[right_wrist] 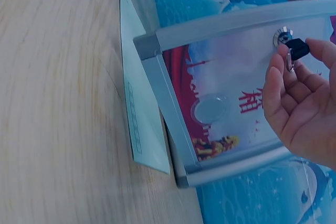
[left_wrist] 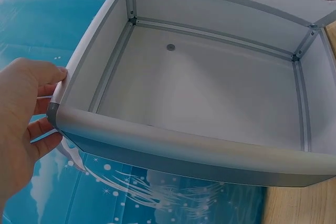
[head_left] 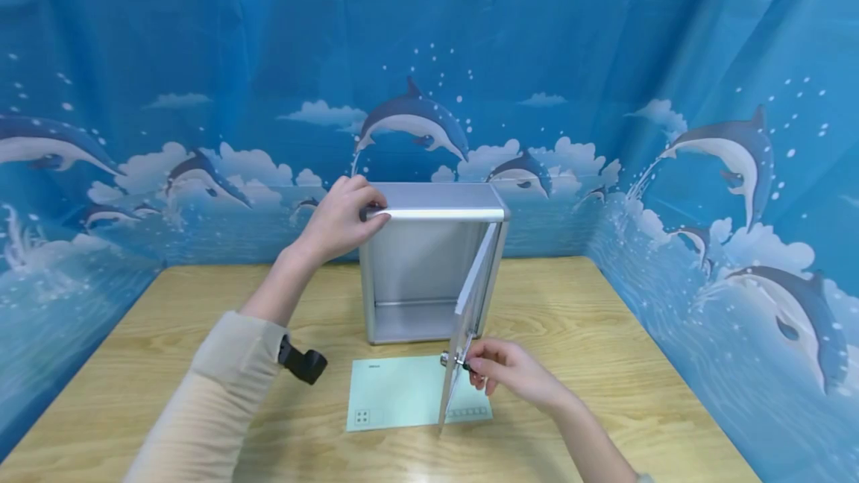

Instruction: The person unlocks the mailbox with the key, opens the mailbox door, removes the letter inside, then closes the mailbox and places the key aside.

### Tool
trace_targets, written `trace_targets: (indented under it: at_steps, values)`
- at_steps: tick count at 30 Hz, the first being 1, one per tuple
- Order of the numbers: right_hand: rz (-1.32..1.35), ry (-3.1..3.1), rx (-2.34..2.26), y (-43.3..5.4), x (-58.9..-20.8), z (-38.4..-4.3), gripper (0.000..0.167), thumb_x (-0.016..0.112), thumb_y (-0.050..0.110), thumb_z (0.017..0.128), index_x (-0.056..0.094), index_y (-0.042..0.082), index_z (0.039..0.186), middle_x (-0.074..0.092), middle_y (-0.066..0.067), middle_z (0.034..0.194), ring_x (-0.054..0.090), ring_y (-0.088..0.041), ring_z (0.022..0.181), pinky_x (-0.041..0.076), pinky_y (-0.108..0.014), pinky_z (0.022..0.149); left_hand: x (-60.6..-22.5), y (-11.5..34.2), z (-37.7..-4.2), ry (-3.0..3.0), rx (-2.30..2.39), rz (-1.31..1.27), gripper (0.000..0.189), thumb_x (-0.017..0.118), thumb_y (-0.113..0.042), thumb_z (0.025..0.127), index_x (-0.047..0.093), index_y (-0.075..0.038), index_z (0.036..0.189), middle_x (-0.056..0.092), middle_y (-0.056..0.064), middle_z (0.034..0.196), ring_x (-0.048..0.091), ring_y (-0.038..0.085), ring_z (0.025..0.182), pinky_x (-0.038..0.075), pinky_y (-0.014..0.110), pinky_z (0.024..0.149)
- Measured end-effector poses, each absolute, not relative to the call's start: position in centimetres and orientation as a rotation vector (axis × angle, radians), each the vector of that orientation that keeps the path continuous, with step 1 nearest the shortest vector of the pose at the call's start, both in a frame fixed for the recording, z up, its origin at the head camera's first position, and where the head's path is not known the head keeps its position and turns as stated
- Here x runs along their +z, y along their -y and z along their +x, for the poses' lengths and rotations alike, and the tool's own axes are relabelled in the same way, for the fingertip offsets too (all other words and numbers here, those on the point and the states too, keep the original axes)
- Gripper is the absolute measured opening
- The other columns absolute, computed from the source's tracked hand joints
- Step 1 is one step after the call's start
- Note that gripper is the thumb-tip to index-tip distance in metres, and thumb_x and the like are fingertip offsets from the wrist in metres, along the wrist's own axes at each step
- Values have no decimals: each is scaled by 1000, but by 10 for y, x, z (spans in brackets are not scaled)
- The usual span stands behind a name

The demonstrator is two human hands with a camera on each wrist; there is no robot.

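Note:
A silver-framed metal box (head_left: 436,196) stands upright on the table, its front door (head_left: 473,285) swung outward on the right side. My left hand (head_left: 345,218) grips the top left corner of the frame, thumb in front. In the left wrist view the inside (left_wrist: 184,87) holds nothing. With my right hand (head_left: 506,371) I pinch a black-headed key (right_wrist: 299,49) at the round lock (right_wrist: 281,36) on the door's outer face. A metal ring (right_wrist: 290,59) hangs from the key. The door carries a printed picture with red characters (right_wrist: 251,100).
A pale green envelope (head_left: 399,393) lies flat on the wooden table (head_left: 302,438) in front of the box, partly hidden by the door. Blue dolphin-print curtains (head_left: 282,36) stand behind and at both sides.

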State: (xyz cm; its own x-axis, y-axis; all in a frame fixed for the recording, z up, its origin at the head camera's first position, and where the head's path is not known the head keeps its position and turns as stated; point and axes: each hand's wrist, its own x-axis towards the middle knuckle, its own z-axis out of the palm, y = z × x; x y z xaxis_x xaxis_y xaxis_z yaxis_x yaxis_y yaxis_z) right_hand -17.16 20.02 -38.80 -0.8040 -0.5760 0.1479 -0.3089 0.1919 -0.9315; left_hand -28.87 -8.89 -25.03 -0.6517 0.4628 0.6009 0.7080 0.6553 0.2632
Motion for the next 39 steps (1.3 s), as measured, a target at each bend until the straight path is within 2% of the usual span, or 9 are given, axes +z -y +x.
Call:
trace_targets:
  at_steps: [25, 31, 39]
  values:
    - [-570, -2314, -1723, -133, -386, -193, 25, 53, 22, 95, 55, 0, 106, 61, -9, 84, 58, -17, 75, 52, -32, 62, -250, 88, -289, 2387, -650, -901, 14, 63, -17, 88, 67, -6, 94, 51, 6, 86, 39, 22, 80, 35, 35, 67]
    - [-474, -2292, -1780, -120, -386, -203, 28, 54, 23, 94, 53, -2, 106, 62, -11, 84, 60, -21, 77, 51, -33, 63, -249, 87, -288, 2379, -646, -916, 13, 63, -16, 88, 67, -5, 93, 52, 6, 86, 40, 22, 80, 35, 34, 68]
    - [-386, -2224, -1887, -105, -390, -216, 28, 56, 22, 93, 53, -3, 104, 62, -9, 80, 59, -18, 70, 52, -32, 62, -249, 89, -288, 2370, -642, -912, 13, 63, -16, 87, 67, -5, 93, 51, 6, 84, 39, 22, 78, 34, 34, 67]
